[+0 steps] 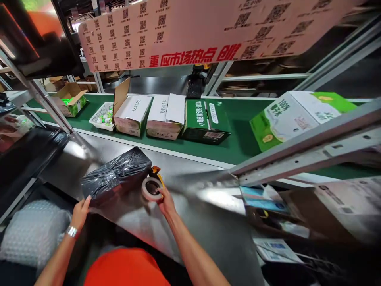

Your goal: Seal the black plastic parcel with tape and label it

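A box wrapped in shiny black plastic (119,169) lies at a slant on the metal worktop. My left hand (80,212), with a metal watch band on the wrist, grips its near left corner, thumb and fingers closed there. In my right hand (167,202) is a tape dispenser (152,188) with a yellow-orange handle and a wide roll of tape. The dispenser's orange head is at the right end of the wrapped box; whether it touches the plastic I cannot tell.
Behind the metal worktop (190,222) runs a green conveyor (238,153) carrying several cartons and a white basket (102,116) of small green-and-white items. A metal post (297,147) juts in at right. Bubble wrap (32,234) sits at lower left. A pink board with codes (190,33) hangs above.
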The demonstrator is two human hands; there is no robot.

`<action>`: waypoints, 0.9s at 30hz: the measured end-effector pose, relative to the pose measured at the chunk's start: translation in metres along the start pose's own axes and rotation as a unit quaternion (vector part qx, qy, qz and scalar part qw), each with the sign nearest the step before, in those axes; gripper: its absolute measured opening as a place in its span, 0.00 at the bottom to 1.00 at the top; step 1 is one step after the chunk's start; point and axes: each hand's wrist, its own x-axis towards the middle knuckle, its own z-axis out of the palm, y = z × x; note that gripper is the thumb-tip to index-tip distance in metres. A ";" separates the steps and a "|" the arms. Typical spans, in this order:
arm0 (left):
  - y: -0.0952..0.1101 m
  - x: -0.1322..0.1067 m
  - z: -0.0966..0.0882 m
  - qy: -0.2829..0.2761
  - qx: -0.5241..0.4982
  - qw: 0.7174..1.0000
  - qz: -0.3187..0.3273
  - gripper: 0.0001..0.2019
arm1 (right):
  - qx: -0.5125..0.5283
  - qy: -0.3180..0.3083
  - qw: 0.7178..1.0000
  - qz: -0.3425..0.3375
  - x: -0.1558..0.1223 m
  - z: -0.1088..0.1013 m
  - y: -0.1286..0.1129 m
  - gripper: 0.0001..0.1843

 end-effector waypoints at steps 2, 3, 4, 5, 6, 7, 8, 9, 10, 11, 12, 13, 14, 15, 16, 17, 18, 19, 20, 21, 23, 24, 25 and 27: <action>0.002 0.006 -0.008 -0.053 -0.012 0.998 -0.037 0.34 | 0.009 0.013 1.000 -0.013 0.002 0.007 0.001 0.27; 0.004 0.011 -0.012 -0.071 -0.012 0.996 -0.057 0.35 | 0.016 0.019 0.999 -0.024 0.000 0.012 0.003 0.27; 0.007 0.017 -0.016 -0.083 -0.005 0.994 -0.072 0.35 | 0.023 0.022 0.999 -0.037 -0.003 0.017 0.007 0.28; 0.011 0.023 -0.019 -0.092 0.007 0.992 -0.080 0.36 | 0.029 0.027 0.998 -0.050 -0.008 0.021 0.012 0.28; 0.014 0.029 -0.021 -0.102 0.023 0.991 -0.083 0.36 | 0.032 0.034 0.997 -0.061 -0.015 0.026 0.017 0.28; 0.016 0.033 -0.023 -0.113 0.041 0.989 -0.081 0.35 | 0.034 0.043 0.996 -0.070 -0.023 0.031 0.024 0.27; 0.018 0.038 -0.025 -0.125 0.061 0.988 -0.074 0.35 | 0.034 0.052 0.995 -0.077 -0.033 0.035 0.033 0.26; 0.019 0.041 -0.026 -0.140 0.080 0.985 -0.068 0.35 | 0.032 0.060 0.994 -0.082 -0.045 0.039 0.042 0.26; 0.020 0.044 -0.027 -0.159 0.096 0.981 -0.060 0.34 | 0.029 0.068 0.994 -0.086 -0.058 0.044 0.054 0.26; 0.022 0.047 -0.029 -0.178 0.112 0.976 -0.054 0.34 | 0.026 0.073 0.993 -0.086 -0.073 0.048 0.066 0.26; 0.023 0.050 -0.030 -0.195 0.130 0.971 -0.048 0.34 | 0.023 0.074 0.993 -0.083 -0.089 0.053 0.080 0.28; 0.025 0.052 -0.032 -0.211 0.152 0.965 -0.037 0.33 | 0.024 0.074 0.994 -0.077 -0.106 0.059 0.095 0.30; 0.027 0.055 -0.034 -0.227 0.175 0.958 -0.021 0.33 | 0.030 0.072 0.995 -0.067 -0.124 0.066 0.111 0.32; 0.029 0.058 -0.035 -0.240 0.198 0.950 -0.002 0.33 | 0.041 0.069 0.995 -0.059 -0.143 0.073 0.127 0.33; 0.032 0.061 -0.036 -0.249 0.220 0.943 0.019 0.34 | 0.052 0.065 0.995 -0.054 -0.161 0.081 0.144 0.34; 0.035 0.063 -0.037 -0.256 0.238 0.936 0.039 0.34 | 0.060 0.061 0.995 -0.050 -0.180 0.089 0.161 0.35; 0.039 0.065 -0.038 -0.263 0.249 0.931 0.055 0.34 | 0.064 0.056 0.995 -0.046 -0.198 0.098 0.178 0.35; 0.041 0.066 -0.038 -0.267 0.251 0.928 0.062 0.33 | 0.062 0.051 0.996 -0.041 -0.215 0.107 0.194 0.36; 0.044 0.067 -0.039 -0.271 0.247 0.928 0.061 0.33 | 0.055 0.047 0.997 -0.034 -0.231 0.117 0.210 0.37; 0.047 0.067 -0.039 -0.276 0.240 0.929 0.055 0.33 | 0.047 0.043 0.998 -0.027 -0.245 0.126 0.225 0.38; 0.050 0.067 -0.040 -0.286 0.222 0.931 0.044 0.32 | 0.036 0.027 0.999 -0.019 -0.266 0.145 0.251 0.39; 0.051 0.066 -0.040 -0.289 0.216 0.932 0.042 0.31 | 0.032 0.017 0.999 -0.020 -0.273 0.155 0.262 0.38; 0.052 0.066 -0.041 -0.292 0.213 0.931 0.044 0.31 | 0.029 0.004 0.999 -0.022 -0.278 0.163 0.270 0.38; 0.052 0.066 -0.041 -0.297 0.206 0.931 0.050 0.32 | 0.024 -0.018 0.999 -0.027 -0.279 0.177 0.279 0.37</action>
